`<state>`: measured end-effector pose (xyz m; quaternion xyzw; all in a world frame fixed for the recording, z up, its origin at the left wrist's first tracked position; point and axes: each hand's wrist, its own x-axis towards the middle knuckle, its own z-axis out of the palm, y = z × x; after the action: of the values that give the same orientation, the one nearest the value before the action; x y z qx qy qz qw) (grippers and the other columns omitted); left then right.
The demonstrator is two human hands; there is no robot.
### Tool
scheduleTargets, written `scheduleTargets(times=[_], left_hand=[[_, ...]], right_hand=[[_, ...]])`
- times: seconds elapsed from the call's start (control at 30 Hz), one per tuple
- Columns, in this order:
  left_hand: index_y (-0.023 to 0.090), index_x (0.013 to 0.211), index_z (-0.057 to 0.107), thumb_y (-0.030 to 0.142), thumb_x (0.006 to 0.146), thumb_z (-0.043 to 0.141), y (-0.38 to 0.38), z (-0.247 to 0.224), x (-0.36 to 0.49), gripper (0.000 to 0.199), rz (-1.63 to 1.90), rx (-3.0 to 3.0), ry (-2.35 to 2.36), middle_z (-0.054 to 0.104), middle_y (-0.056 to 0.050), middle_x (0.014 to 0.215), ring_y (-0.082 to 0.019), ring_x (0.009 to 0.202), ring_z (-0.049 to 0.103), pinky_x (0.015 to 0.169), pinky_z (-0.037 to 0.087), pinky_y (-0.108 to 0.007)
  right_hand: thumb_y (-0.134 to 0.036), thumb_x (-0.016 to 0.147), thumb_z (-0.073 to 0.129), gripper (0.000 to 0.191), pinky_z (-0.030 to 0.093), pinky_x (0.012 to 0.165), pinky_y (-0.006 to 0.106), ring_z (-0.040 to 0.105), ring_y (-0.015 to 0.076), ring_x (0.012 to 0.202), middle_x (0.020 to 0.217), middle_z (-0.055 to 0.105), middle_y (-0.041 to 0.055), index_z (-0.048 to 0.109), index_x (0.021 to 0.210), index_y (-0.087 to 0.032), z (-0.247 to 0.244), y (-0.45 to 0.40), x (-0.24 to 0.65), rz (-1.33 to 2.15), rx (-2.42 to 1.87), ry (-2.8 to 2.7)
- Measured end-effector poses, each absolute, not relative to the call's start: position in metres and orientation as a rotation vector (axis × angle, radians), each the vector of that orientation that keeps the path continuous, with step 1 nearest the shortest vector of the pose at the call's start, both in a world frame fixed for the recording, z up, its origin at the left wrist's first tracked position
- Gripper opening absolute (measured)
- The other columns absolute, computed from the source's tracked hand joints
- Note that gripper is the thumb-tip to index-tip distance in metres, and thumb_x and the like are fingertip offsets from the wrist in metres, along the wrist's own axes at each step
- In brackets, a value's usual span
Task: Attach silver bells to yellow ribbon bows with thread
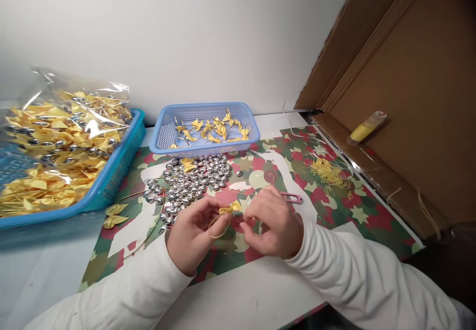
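My left hand (197, 228) pinches a small yellow ribbon bow (230, 209) between thumb and fingers. A thin gold cord (220, 235) loops down from the bow, in front of my left fingers. Close by on the right, my right hand (273, 223) is closed, its fingertips curled towards the bow. What it grips, if anything, I cannot make out. Behind its knuckles the pink end of a tool (293, 198) sticks out; whether it lies on the table or touches the hand is hidden. Silver bells (191, 184) lie piled beyond my left hand, with a yellow bow (188, 164) on top.
A blue basket (158, 144) holding corded yellow bows stands at the back. At left, a larger blue basket (122, 171) carries a clear bag (74, 117) of bows. Yellow cords (329, 174) lie tangled at right, near a cardboard wall (409, 82) and a yellow tube (366, 128).
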<state>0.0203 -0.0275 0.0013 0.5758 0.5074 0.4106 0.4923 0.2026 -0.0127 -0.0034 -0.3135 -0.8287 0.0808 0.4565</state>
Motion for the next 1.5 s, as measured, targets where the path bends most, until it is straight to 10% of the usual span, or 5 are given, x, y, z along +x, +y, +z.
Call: scheduleTargets(times=[1.5], left_hand=[[0.019,0.071,0.06,0.024,0.084,0.052,-0.036,0.012,0.027,0.016,0.984,2.201,1.395,0.048,0.004,0.053,-0.008,0.043,0.04,0.044,0.034,-0.021]], right_hand=[[-0.015,0.084,0.042,0.026,0.028,0.061,0.03,0.037,0.0124,0.055,0.053,0.043,-0.002,0.042,0.058,-0.02,-0.013,-0.011,0.191,0.01,-0.904,-2.163]])
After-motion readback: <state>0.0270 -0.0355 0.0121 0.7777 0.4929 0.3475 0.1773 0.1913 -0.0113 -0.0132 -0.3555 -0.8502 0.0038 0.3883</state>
